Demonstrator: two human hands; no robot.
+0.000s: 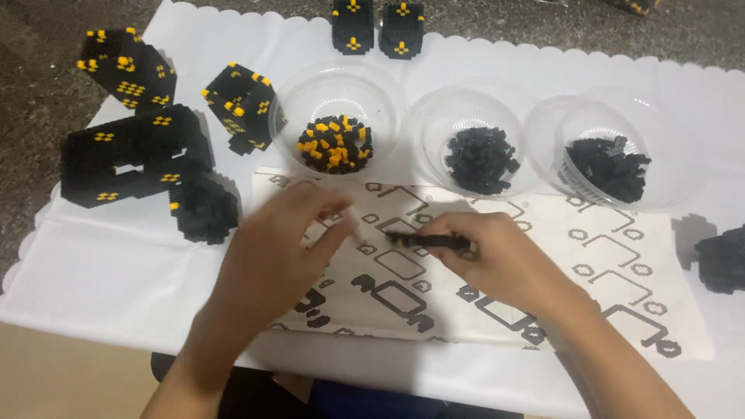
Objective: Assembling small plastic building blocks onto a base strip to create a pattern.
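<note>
Fingers (458, 233) of right hand (497, 260) pinch black strip (427, 241) | left hand (272, 256) beside

A white scalloped cloth (101, 271) carries bowls (339, 116), block models (132, 155) and a pattern sheet (605, 264).

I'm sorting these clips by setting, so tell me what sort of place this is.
Probably a home hobby table for small-brick building. A white scalloped table cover holds clear bowls of tiny bricks, a printed pattern sheet and finished black-and-yellow block pieces.
</note>
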